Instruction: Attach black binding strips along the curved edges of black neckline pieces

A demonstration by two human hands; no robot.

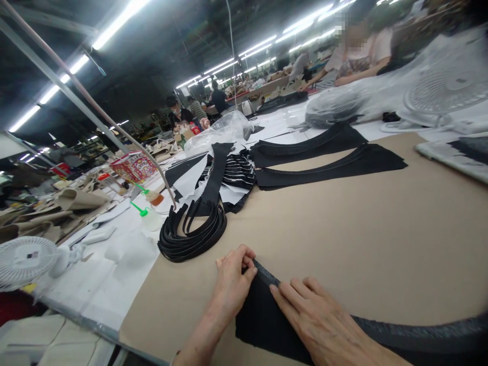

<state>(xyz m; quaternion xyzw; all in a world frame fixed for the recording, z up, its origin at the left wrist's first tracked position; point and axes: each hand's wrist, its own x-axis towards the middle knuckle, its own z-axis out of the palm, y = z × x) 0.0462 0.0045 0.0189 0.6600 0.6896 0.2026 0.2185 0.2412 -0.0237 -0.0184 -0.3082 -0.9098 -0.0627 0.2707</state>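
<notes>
A curved black fabric piece (263, 315) lies on the tan board in front of me, a dark grey textured strip (419, 329) running along its upper edge. My left hand (234, 277) is closed in a pinch at the piece's upper left corner, thumb and index finger on the end of the strip. Just to the right, my right hand (316, 315) rests over the same piece, its bent fingers pressed together on the strip edge. It covers the middle of the piece, whose far right end runs out of view.
Beyond my hands sit a bundle of black strips (194, 236), two curved black pieces (328, 170) and striped fabric (238, 170). Green-tipped bottles (152, 197) stand to the left. White fans (28, 262) flank the table. A co-worker (362, 56) sits at the far right.
</notes>
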